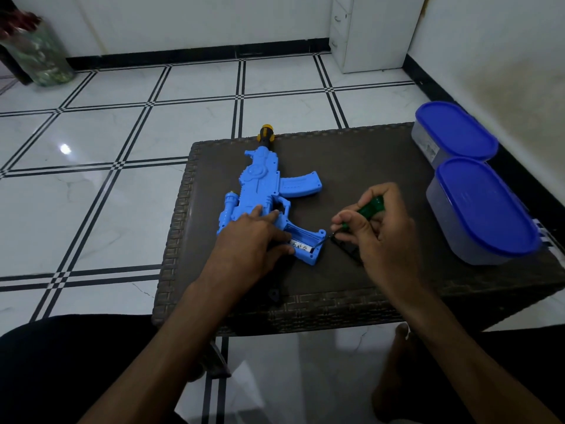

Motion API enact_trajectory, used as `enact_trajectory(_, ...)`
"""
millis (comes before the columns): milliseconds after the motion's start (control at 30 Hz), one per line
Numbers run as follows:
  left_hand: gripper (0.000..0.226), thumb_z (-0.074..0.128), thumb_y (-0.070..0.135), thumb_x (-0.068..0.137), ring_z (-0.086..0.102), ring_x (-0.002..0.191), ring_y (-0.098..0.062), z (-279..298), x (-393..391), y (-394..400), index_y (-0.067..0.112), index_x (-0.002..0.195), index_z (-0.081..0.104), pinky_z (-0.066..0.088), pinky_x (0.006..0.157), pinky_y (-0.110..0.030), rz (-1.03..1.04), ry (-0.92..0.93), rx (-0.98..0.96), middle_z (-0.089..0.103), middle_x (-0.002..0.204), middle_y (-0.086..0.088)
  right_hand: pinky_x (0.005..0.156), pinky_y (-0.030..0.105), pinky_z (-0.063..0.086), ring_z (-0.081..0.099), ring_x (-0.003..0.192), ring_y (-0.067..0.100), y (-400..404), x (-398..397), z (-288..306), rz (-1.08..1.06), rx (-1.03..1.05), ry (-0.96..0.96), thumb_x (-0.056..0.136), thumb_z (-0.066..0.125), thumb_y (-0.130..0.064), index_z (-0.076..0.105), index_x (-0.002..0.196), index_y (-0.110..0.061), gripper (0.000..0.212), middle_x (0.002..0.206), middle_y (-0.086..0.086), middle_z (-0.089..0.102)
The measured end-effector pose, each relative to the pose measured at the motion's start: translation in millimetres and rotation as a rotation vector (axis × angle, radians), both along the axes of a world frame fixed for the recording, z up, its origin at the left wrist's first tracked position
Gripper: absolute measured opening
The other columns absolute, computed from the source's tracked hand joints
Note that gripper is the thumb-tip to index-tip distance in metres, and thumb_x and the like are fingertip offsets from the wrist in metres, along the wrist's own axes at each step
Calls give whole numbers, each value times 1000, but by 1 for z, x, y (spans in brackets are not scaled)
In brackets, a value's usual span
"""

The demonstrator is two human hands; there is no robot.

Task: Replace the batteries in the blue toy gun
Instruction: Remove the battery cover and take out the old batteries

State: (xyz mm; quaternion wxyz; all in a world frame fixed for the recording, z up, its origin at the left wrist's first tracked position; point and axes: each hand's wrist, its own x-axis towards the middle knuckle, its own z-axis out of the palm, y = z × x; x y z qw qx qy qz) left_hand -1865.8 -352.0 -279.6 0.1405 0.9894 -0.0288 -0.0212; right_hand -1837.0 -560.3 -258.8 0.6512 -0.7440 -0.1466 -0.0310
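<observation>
The blue toy gun (263,185) lies flat on the dark woven table (336,289), its yellow-and-black muzzle pointing away from me. Its stock compartment is open and a white-labelled battery (301,248) shows inside. My left hand (253,240) presses down on the gun's rear body, fingers at the compartment's edge. My right hand (382,228) grips a green-handled screwdriver (368,208), whose thin tip reaches the battery's right end. A dark flat piece (350,249), perhaps the cover, lies under my right hand.
Two translucent boxes with blue lids (455,131) (486,206) stand at the table's right side by the wall. A small dark bit (274,293) lies near the table's front edge. A glass vase (39,53) stands on the tiled floor, far left.
</observation>
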Motion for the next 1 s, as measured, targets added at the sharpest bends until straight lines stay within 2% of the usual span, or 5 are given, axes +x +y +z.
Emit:
enact_trajectory(300, 34, 54, 49, 91, 37, 135, -31, 1, 2, -2, 45, 124, 60, 37, 102, -46, -11, 37, 56, 40, 152, 2, 70, 28, 59, 73, 84, 23, -2, -2, -10, -37, 249, 126, 96, 56, -12, 43, 94, -17, 14, 87, 14, 70)
enact_trajectory(433, 35, 54, 49, 91, 37, 136, -31, 2, 1, -3, 44, 125, 59, 36, 105, -46, -9, 48, 60, 38, 153, 2, 73, 33, 61, 72, 82, 23, 1, -1, -6, -28, 178, 42, 96, 55, -13, 43, 93, -19, 14, 85, 12, 69)
enact_trajectory(567, 35, 53, 50, 91, 35, 138, -30, 2, 1, -3, 45, 126, 58, 35, 105, -46, -6, 43, 59, 37, 153, 2, 69, 33, 61, 71, 78, 20, -6, 4, 8, 0, 67, -60, 96, 55, -11, 44, 92, -19, 15, 82, 11, 68)
enact_trajectory(734, 37, 52, 50, 92, 30, 141, -29, 2, 2, -3, 45, 128, 56, 33, 107, -48, -8, 66, 73, 35, 155, 4, 68, 35, 61, 70, 78, 14, -8, 6, 12, 78, -149, -123, 96, 55, -11, 46, 98, -7, 10, 84, 9, 67)
enact_trajectory(1000, 37, 53, 49, 92, 33, 138, -28, 3, 1, -4, 44, 128, 57, 35, 105, -44, -7, 54, 77, 36, 154, 3, 62, 36, 61, 71, 76, 11, 1, 8, 7, 103, -187, -188, 95, 59, -16, 45, 94, -22, 15, 78, 0, 68)
